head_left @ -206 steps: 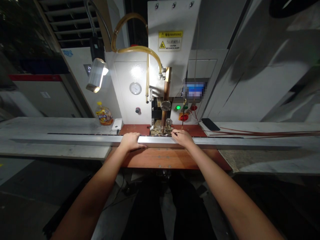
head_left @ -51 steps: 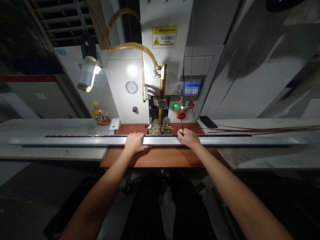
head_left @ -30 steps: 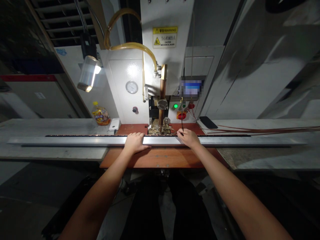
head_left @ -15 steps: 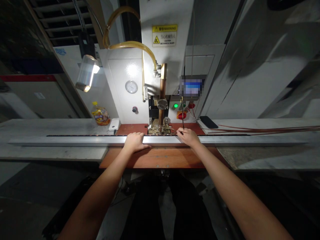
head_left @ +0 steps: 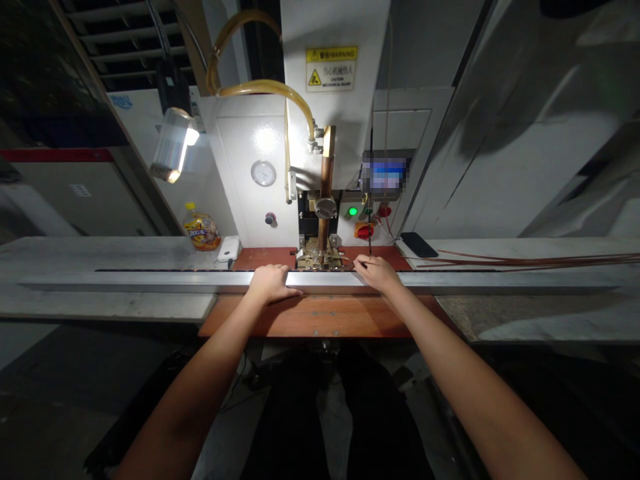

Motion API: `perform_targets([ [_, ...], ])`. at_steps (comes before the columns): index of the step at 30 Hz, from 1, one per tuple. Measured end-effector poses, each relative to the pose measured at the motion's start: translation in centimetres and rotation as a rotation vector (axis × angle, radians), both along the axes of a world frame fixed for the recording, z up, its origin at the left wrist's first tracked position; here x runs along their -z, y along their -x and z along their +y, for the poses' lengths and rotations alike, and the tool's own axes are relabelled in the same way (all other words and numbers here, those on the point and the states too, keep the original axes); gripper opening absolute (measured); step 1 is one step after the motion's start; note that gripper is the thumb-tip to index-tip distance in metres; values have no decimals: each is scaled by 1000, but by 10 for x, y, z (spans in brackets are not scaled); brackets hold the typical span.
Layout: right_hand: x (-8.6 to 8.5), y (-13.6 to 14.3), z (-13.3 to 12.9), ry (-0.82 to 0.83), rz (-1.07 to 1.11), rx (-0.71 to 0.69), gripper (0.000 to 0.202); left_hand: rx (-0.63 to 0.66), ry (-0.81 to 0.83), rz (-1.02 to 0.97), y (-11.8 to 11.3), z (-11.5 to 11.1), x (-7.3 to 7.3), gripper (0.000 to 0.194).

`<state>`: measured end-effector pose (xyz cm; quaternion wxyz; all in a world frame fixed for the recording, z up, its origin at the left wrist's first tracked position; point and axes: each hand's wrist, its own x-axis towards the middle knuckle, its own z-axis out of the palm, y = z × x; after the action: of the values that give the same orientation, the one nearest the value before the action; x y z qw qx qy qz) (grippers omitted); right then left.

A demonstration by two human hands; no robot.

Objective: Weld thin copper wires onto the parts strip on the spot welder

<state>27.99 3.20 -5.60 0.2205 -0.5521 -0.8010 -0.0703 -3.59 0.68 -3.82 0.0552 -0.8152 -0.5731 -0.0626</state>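
A long silvery metal bar [head_left: 170, 280] lies across the bench, with a thin dark strip [head_left: 150, 271] running along its far edge. My left hand [head_left: 270, 283] is closed over the bar left of the press head, fingers over the top and thumb along the near side. On the right, my right hand [head_left: 379, 273] pinches a thin dark rod [head_left: 371, 227] that stands nearly upright, its lower end hidden by the fingers. Between the hands, a brass-coloured cylinder [head_left: 325, 179] of the machine points down to a small metal fixture [head_left: 319, 253] behind the bar.
Thin brown strips [head_left: 525, 259] lie on the bench at right, near a black phone [head_left: 419, 244]. A yellow-capped bottle [head_left: 201, 230] and a white box [head_left: 229, 249] stand at left. A lamp [head_left: 175, 145] hangs above them. A reddish-brown board [head_left: 320, 315] juts out in front.
Both hands keep their places on and beside the bar. The dark rod's visible upper part has shifted slightly, and the whole view has moved a little.
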Motion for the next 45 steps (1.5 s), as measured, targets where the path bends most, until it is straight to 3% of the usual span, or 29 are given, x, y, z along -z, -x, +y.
perform_targets([
  [35,-4,2,8,68,-20,3,30,4,61,39,2,15,-2,77],
  [45,-15,1,9,91,39,-35,35,-24,117,38,-1,6,-14,78],
])
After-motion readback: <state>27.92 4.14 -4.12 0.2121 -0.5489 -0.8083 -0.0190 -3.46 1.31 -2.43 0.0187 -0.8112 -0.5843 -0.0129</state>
